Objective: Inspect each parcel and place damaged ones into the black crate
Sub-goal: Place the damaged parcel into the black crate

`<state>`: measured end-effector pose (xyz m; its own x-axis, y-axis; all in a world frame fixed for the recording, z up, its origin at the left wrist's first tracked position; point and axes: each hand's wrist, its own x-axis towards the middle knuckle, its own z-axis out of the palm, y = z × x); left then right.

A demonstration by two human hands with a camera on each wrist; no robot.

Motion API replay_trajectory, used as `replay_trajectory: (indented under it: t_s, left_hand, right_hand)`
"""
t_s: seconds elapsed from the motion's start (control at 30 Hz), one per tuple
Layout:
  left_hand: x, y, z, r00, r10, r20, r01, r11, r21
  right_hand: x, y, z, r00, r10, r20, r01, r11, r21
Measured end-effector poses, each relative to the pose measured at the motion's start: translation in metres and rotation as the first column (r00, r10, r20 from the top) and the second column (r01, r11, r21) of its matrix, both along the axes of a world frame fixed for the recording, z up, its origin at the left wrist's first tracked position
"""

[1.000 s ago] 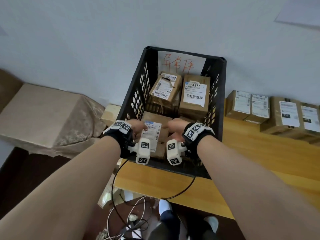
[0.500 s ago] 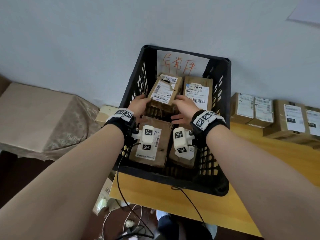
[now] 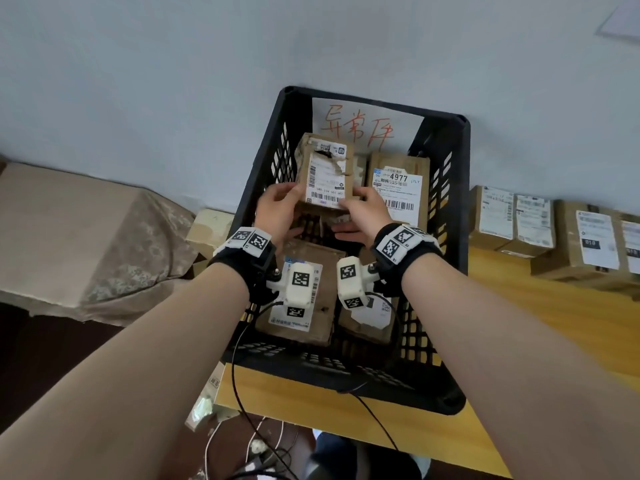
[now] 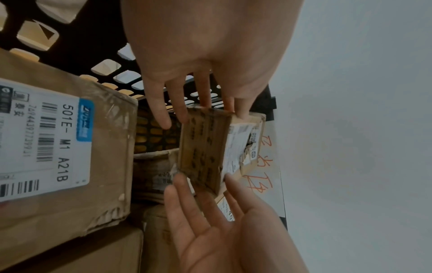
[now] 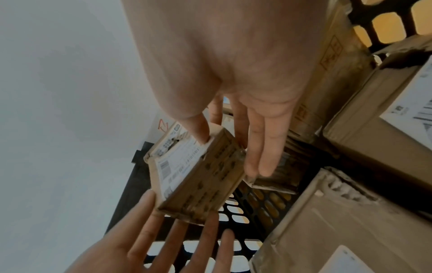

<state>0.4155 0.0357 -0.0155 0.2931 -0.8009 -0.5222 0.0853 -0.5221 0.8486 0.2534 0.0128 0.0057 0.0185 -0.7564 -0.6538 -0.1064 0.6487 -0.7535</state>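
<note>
Cardboard torn parcel point(image 3: 325, 174) pinched btwn left hand point(image 3: 277, 211) & right hand point(image 3: 363, 216) over black crate point(image 3: 450, 237), inspection step prob done; next: lower in, let go.

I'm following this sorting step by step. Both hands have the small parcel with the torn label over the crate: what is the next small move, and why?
Probably lower it into the gap below and let go. The small parcel has a ripped label, so it counts as damaged; the left hand and right hand hold it above bare floor of the black crate.
</note>
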Motion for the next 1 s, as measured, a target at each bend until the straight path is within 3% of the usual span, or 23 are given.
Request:
replay_trajectory:
  t_s: [0.13,0.27,0.4,0.53,0.6,0.73,1.0]
  left_hand:
    - [0.007,-0.001,0.002,0.999,0.011,0.037,-0.013,0.999,0.052]
    - [0.011,0.009,0.005,0.994,-0.101,0.039,0.090,0.972,0.217]
    - [-0.007,0.030,0.023,0.912,-0.392,-0.123,0.409,0.844,0.348]
    - [-0.014,0.051,0.034,0.864,-0.469,-0.181,0.501,0.777,0.380]
    - [-0.014,0.060,0.035,0.864,-0.474,-0.171,0.501,0.776,0.382]
    - [-0.012,0.069,0.026,0.891,-0.431,-0.142,0.450,0.800,0.397]
    - [-0.011,0.076,0.028,0.895,-0.423,-0.138,0.439,0.788,0.433]
  right_hand:
    - [-0.008,0.005,0.006,0.999,0.044,-0.013,-0.043,0.997,0.064]
    - [-0.026,0.018,0.021,0.959,0.249,-0.138,-0.227,0.961,0.159]
    - [-0.048,0.037,0.047,0.812,0.486,-0.324,-0.428,0.872,0.238]
    - [-0.068,0.057,0.063,0.681,0.604,-0.415,-0.528,0.797,0.294]
    - [-0.074,0.067,0.066,0.676,0.630,-0.381,-0.551,0.776,0.306]
    - [-0.077,0.082,0.063,0.741,0.606,-0.290,-0.541,0.794,0.278]
    - [-0.064,0.083,0.062,0.739,0.567,-0.364,-0.531,0.823,0.202]
